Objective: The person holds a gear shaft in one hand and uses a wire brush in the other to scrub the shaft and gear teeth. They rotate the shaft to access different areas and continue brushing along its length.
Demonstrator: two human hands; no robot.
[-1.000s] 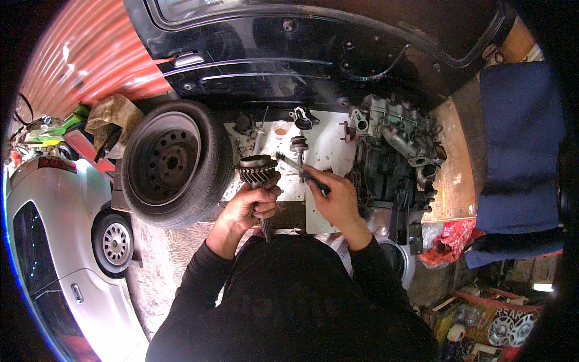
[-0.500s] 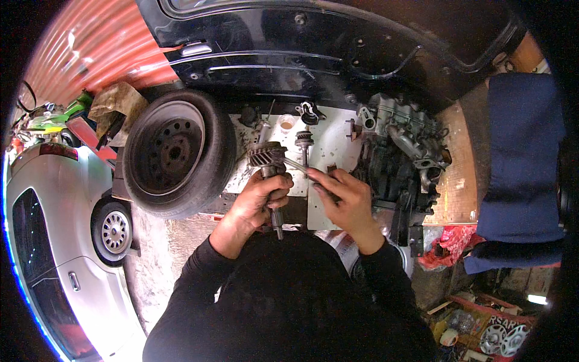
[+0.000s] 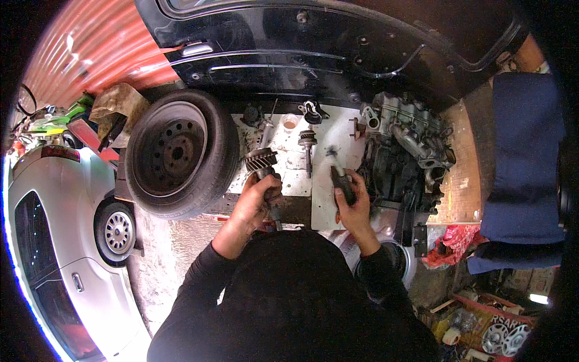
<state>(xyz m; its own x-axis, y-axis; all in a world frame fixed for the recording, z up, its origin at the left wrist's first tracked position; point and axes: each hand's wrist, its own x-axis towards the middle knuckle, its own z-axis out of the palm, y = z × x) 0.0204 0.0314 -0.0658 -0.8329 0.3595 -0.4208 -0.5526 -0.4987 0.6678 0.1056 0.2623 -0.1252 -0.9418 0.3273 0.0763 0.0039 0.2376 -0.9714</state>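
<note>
The geared shaft (image 3: 262,160) is tilted over the near edge of the white board (image 3: 326,215), its shank clasped in the left hand (image 3: 256,200). The right hand (image 3: 356,204) grips a dark-handled brush-like tool (image 3: 345,188), apart from the gear; this looks like a cleaning step, where another stroke would call for tip against teeth, shaft steady.
</note>
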